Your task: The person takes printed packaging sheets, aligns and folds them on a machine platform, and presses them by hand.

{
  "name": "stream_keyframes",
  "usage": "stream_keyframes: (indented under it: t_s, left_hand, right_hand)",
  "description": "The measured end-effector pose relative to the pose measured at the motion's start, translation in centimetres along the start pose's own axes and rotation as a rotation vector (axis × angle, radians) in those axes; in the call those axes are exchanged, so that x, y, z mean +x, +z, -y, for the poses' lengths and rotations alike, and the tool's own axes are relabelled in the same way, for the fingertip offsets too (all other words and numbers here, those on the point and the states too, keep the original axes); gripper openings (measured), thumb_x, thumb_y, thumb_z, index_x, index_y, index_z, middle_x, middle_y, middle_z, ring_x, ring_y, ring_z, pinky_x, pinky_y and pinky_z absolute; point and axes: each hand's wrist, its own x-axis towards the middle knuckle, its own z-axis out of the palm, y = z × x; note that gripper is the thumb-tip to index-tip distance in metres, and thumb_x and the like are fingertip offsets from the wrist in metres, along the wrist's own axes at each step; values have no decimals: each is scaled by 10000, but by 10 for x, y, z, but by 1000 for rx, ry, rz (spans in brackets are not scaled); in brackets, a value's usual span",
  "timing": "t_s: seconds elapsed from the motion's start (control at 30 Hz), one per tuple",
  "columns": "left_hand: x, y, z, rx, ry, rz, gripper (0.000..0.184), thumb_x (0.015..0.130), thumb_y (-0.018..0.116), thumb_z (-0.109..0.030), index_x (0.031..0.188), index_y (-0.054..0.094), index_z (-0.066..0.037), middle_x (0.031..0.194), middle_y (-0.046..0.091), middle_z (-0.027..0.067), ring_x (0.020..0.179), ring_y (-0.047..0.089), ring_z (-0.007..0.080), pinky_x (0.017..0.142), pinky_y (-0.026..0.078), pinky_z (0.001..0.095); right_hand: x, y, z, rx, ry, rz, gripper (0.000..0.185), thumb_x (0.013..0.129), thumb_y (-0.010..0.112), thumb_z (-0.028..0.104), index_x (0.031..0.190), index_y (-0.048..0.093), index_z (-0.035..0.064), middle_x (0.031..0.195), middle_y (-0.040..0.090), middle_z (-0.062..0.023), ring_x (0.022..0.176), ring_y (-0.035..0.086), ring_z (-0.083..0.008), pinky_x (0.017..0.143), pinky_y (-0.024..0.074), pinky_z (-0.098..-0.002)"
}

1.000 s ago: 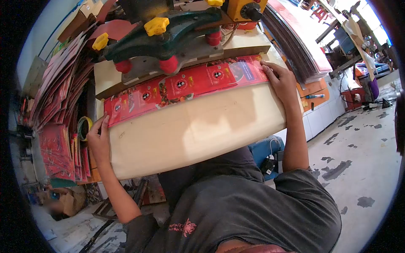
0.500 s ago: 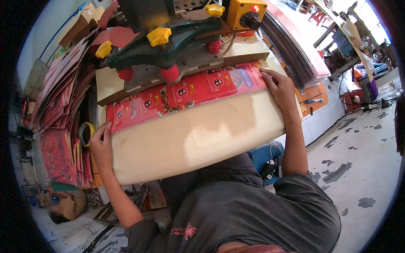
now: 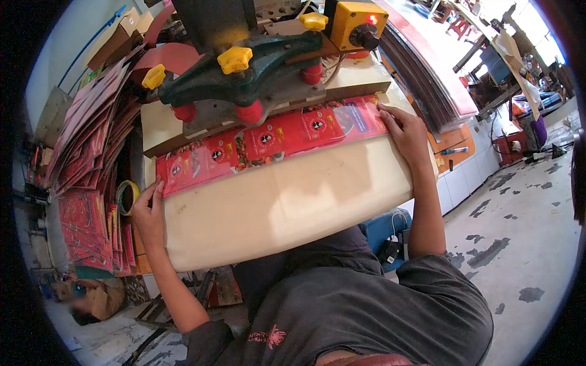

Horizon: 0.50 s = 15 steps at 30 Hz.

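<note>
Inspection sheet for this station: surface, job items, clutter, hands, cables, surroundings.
Surface: pale board, faint marks, partly shadowed.
Job items: red printed sheet along the board, before the dark green frame.
Clutter: red stacks left; tape roll beside them; pen right.
Hands: left hand and right hand at opposite sheet ends; grip unclear.
Cables: white cable near black adapter.
Surroundings: patchy floor; yellow control box, red light lit.

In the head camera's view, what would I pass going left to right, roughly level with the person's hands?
Pile of red printed sheets → yellow roll → left hand → red printed strip → right hand → blue pen-like item.
</note>
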Motion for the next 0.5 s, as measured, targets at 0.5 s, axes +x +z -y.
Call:
stream_keyframes:
  t_s: [0.5]
  left_hand:
    - [-2, 1, -4, -9, -23, -7, 316, 1002, 646, -206, 1192, 707, 39, 1121, 746, 181, 1018, 687, 188, 932, 499, 317]
  right_hand:
    - [0, 3, -4, 24, -17, -9, 287, 967, 651, 357, 1164, 765, 183, 936, 748, -178, 844, 741, -300, 769, 552, -395]
